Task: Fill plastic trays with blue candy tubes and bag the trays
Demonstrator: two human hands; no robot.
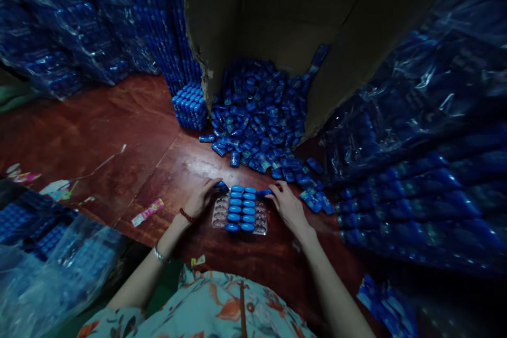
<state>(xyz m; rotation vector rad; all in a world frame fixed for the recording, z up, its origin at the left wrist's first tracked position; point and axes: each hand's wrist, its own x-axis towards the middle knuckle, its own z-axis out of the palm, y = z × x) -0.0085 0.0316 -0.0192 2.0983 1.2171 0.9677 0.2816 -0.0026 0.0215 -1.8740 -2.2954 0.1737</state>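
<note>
Here, R hand (285, 202) w/ pkt (263, 193).

We find two columns of glossy blue packs (235, 209) in a clear tray (260, 220) on the counter (190, 166), one pack (222, 187) in the left hand (204, 195), another pack (264, 193) in the right hand (285, 202).

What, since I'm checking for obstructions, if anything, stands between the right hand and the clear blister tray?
Nothing visible: the right hand holds a small blue packet at the upper right of the clear blister tray; the loose packet heap lies beyond.
</note>
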